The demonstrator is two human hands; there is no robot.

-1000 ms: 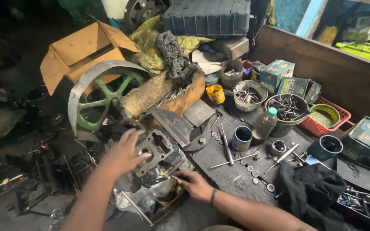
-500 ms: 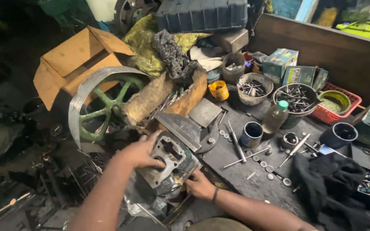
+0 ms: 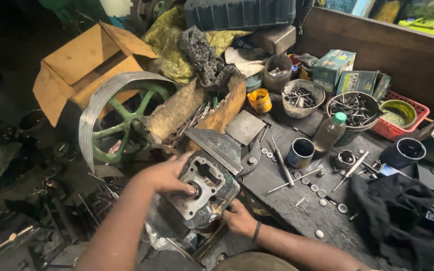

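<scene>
Cylinder block [image 3: 204,190] now tipped up since a second ago; left hand [image 3: 164,175] grips its top, right hand [image 3: 237,218] clasps its 5 o'clock edge.

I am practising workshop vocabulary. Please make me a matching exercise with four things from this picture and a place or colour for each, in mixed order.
Things:
1. metal engine block
2. spoked wheel
3. plastic bottle
4. cardboard box

Descriptions:
A. green cap, stands upright between the tins
B. open, brown, at the far left
C. green spokes, leans on its edge
D. held between the left hand and the right hand

Pairs: 1-D, 2-C, 3-A, 4-B
</scene>
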